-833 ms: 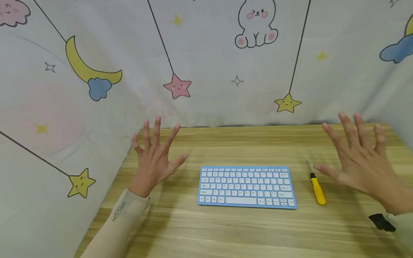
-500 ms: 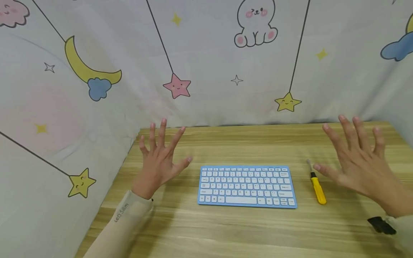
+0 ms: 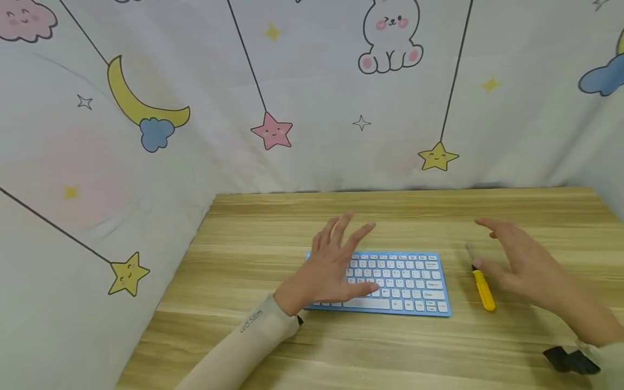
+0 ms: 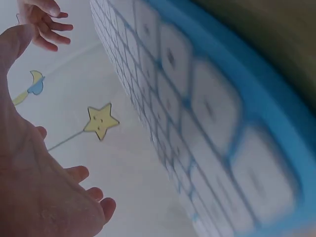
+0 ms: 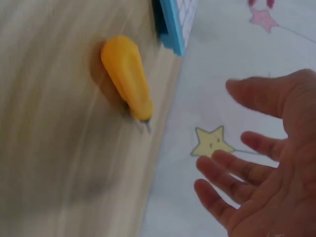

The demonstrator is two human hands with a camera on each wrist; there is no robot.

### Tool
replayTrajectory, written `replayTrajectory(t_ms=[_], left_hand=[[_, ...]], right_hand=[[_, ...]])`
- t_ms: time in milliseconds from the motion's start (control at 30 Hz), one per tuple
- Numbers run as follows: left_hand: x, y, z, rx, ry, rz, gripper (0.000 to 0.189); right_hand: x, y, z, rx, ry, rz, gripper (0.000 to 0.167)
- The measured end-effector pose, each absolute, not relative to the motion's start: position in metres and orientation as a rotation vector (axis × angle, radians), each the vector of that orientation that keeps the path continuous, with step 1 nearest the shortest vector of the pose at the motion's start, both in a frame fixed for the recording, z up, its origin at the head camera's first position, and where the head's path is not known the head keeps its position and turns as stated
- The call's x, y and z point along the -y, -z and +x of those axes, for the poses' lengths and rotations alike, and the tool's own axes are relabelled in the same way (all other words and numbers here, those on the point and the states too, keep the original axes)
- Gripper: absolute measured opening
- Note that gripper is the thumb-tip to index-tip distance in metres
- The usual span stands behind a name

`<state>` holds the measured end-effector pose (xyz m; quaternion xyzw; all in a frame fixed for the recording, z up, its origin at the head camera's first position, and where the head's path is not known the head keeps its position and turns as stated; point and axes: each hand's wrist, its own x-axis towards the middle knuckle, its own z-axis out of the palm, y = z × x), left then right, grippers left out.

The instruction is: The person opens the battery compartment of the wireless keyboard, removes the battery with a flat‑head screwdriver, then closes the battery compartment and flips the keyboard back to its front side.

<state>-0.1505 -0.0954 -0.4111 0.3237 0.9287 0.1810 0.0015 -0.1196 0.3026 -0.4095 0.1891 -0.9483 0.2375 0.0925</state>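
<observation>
A blue keyboard (image 3: 400, 313) with white keys lies on the wooden table. My left hand (image 3: 326, 271) hovers over its left half, fingers spread and holding nothing; the left wrist view shows the keys (image 4: 168, 98) close beside that hand (image 4: 44, 173). To the keyboard's right lies a screwdriver (image 3: 483, 290) with a yellow handle and a thin metal shaft. Just above and right of it is my right hand (image 3: 526, 265), its fingers relaxed and its thumb overlapping the screwdriver's neck in the head view. In the right wrist view, a gap separates this hand (image 5: 266, 168) from the yellow handle (image 5: 126, 74).
The wood-grain table (image 3: 370, 352) reaches back to a pale curtain (image 3: 322, 162) printed with stars, a moon and a bear. The curtain also runs along the table's left side.
My left hand has swung right from beside the keyboard to above its left half. The right hand has dropped lower, its fingers less spread. Keyboard and screwdriver stay put.
</observation>
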Motion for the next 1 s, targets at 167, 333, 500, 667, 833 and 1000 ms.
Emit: replayTrajectory(t_ms=[167,333,500,667,833,1000], left_hand=[[0.052,0.424,-0.147,-2.77,-0.567,1.136,0.118],[0.018,0.426,-0.145,-2.704,-0.478,1.155,0.119],[-0.007,0.427,-0.145,-2.675,-0.266,1.197,0.107],[-0.022,0.426,-0.149,-2.651,-0.092,1.214,0.091],[-0.03,0.424,-0.154,-2.592,-0.017,1.241,0.084],[-0.029,0.421,-0.157,-2.597,-0.032,1.31,0.08]], right_hand=[[-0.295,0.42,-0.116,2.872,-0.783,0.462,0.067],[-0.291,0.429,-0.115,2.957,-0.83,0.291,0.062],[-0.291,0.435,-0.114,3.058,-0.83,0.161,0.077],[-0.291,0.442,-0.112,3.096,-0.857,0.107,0.08],[-0.294,0.446,-0.11,3.074,-0.908,0.017,0.077],[-0.292,0.446,-0.109,3.011,-0.944,-0.003,0.072]])
